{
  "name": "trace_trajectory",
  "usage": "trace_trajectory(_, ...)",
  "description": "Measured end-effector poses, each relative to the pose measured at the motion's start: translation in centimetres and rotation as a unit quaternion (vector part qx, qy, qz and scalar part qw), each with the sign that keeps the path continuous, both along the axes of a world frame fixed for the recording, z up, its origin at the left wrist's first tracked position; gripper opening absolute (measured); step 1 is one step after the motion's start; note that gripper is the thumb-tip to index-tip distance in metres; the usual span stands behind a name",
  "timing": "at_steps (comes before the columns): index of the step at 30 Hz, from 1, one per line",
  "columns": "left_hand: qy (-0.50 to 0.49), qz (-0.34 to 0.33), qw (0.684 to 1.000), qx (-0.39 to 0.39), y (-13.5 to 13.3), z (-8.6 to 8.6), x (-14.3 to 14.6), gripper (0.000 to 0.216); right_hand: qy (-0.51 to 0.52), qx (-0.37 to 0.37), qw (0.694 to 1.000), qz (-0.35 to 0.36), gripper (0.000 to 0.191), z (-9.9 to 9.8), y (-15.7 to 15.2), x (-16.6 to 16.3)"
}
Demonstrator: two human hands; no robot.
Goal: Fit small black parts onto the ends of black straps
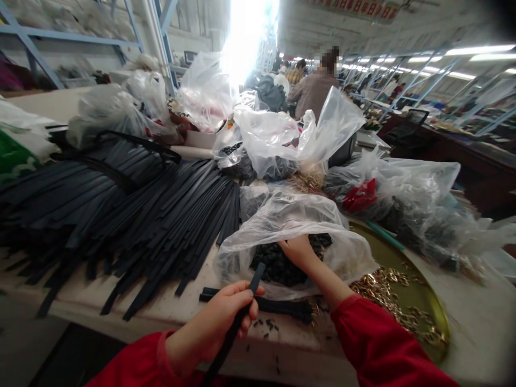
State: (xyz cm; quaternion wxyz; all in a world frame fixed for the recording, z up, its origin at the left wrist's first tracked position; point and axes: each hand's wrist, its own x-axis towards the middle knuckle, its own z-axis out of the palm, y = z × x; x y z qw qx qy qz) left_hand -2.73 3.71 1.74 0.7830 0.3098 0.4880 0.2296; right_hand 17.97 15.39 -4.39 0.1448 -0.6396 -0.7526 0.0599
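There are two bare hands [231, 309] [298, 251], one golden tray [374, 251], and uncountably many black straps [173, 215].

2 red sleeves [387, 344] (creased), gathered left cuff [163, 352], 2 bare hands [220, 314]

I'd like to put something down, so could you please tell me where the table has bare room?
Right of the tray, the tabletop looks bare; a narrow gap lies between the black strips and the open plastic bag. Behind these, filled bags crowd together.

Blown-out white glare [250, 40], blurred edges
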Motion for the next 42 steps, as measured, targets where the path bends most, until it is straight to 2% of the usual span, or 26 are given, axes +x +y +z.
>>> trace_trajectory(5,0.011,0.0,1.0,-0.006,-1.7,0.9,-0.4,0.031,-0.048,0.055,0.996,0.051,0.033,2.1,-6.3,-0.5)
trace_trajectory(8,-0.003,-0.006,1.0,-0.003,-2.7,1.0,-0.3,0.033,-0.076,0.039,0.995,0.056,0.034,2.4,-8.5,-1.3)
trace_trajectory(12,-0.025,-0.004,1.0,-0.008,-4.1,1.1,-0.4,0.033,-0.103,0.017,0.994,0.031,0.024,1.9,-9.6,-1.6)
trace_trajectory(16,-0.055,-0.009,0.998,-0.019,-5.2,0.9,-0.6,0.032,-0.08,0.035,0.996,0.022,0.028,1.8,-10.3,-0.3)
trace_trajectory(20,-0.059,-0.011,0.998,-0.009,-5.8,0.2,-0.1,0.033,-0.029,0.042,0.999,0.008,0.03,2.0,-10.9,1.0)
trace_trajectory(23,-0.008,-0.004,0.999,0.042,-5.7,0.0,0.5,0.035,0.016,0.051,0.999,-0.002,0.03,1.8,-11.2,1.3)
trace_trajectory(25,0.011,-0.009,0.997,0.072,-5.4,-0.1,0.9,0.03,0.093,0.049,0.994,-0.019,0.032,1.5,-11.4,1.2)
trace_trajectory(27,0.01,-0.025,0.997,0.072,-5.0,-0.1,1.2,0.027,0.209,0.021,0.977,-0.04,0.034,1.1,-11.6,1.0)
trace_trajectory(29,0.009,-0.039,0.998,0.053,-4.6,0.0,1.5,0.028,0.329,-0.015,0.942,-0.056,0.035,0.8,-11.8,0.8)
trace_trajectory(31,0.012,-0.052,0.998,0.043,-4.1,0.0,1.8,0.029,0.408,-0.036,0.91,-0.068,0.036,0.6,-11.9,0.6)
trace_trajectory(33,0.016,-0.062,0.997,0.036,-3.5,-0.2,2.0,0.029,0.452,-0.044,0.888,-0.075,0.036,0.6,-12.0,0.5)
trace_trajectory(36,0.016,-0.076,0.996,0.04,-2.7,-0.6,2.3,0.027,0.473,-0.064,0.876,-0.075,0.037,0.8,-12.1,0.6)
trace_trajectory(39,0.068,-0.103,0.985,0.124,-1.9,-1.0,2.4,0.023,0.517,-0.132,0.842,-0.071,0.042,1.2,-12.7,0.6)
trace_trajectory(42,0.157,-0.136,0.945,0.254,-1.4,-0.7,2.3,0.025,0.565,-0.187,0.801,-0.058,0.041,1.7,-13.8,0.3)
